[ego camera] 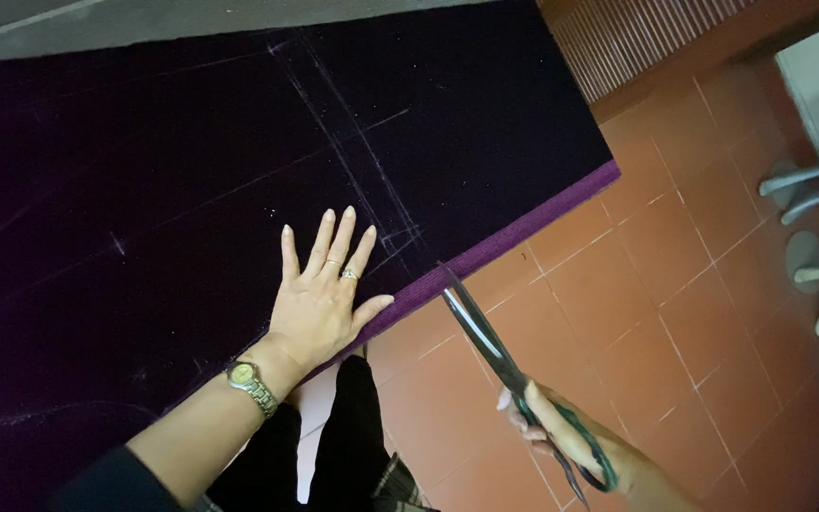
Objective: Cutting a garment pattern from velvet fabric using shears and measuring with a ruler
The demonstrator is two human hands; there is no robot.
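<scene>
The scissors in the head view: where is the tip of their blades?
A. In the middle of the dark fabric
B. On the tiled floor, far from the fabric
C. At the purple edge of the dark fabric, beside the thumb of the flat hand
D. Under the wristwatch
C: the scissors, held in the right hand, reach the purple edge of the dark fabric, close to the left hand lying flat.

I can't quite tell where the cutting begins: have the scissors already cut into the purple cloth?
No: the scissors in the right hand only touch the uncut edge of the purple cloth.
</scene>
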